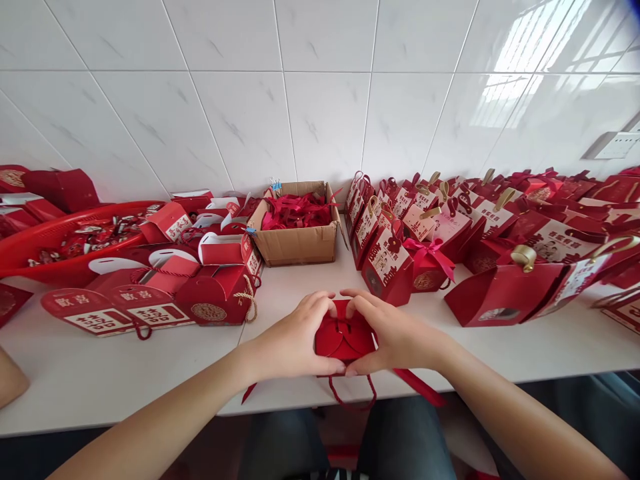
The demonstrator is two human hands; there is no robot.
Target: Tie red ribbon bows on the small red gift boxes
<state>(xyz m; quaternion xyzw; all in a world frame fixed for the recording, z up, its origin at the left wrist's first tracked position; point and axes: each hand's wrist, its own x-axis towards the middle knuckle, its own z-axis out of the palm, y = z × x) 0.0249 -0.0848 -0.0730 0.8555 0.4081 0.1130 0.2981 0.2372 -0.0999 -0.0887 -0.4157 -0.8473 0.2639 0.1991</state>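
A small red gift box [344, 345] with curved, overlapping top flaps stands at the table's near edge. My left hand [303, 337] curls round its left side, the thumb at the front and the fingers at the far top edge. On the other side my right hand [393, 335] grips it in the same way, and the two thumbs nearly meet. A red cord handle [353, 404] hangs from the near side of the box. From under my right hand a red ribbon [420, 387] trails over the table edge. The fingers partly hide the box's sides.
Beyond the hands, a cardboard carton [299, 247] holds red ribbons. Many finished red gift boxes [387, 263] crowd the right side. At left are open red boxes [210, 293] and a red basket [30, 260] of wrapped sweets. A tiled wall [325, 113] closes the back.
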